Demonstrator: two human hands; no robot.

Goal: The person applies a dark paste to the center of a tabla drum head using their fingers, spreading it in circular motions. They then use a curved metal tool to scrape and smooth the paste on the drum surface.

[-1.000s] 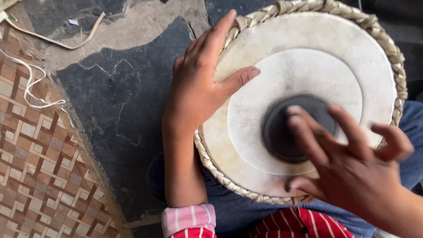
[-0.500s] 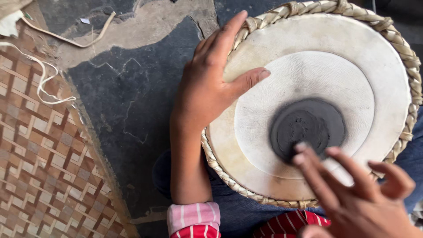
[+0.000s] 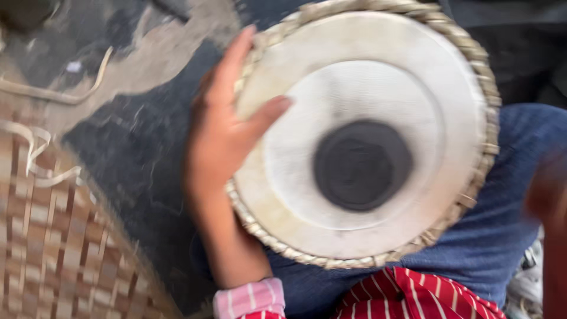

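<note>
Our left hand (image 3: 227, 139) lies flat against the rim of the drum (image 3: 366, 136) at its nine o'clock, fingers stretched up along the braided edge (image 3: 481, 77) and the thumb pressed onto the pale skin, steadying it without closing around it. The drum rests head up in our lap, on the blue trousers (image 3: 502, 236), and fills the middle of the view. Our right hand (image 3: 549, 201) is only a blur at the frame's three o'clock edge, apart from the drum; we cannot tell whether it is clenched or loose. We judge the drum a stiff, fairly weighty body with a taut skin that would dent or tear under a hard point, and the black patch (image 3: 361, 164) at its centre looks brittle. So we would hold it by the braided edge or the shell below. No container is in view. At eight o'clock lies a woven mat (image 3: 53, 248), with pale strips (image 3: 35, 147) trailing over the dark floor (image 3: 136, 136).
</note>
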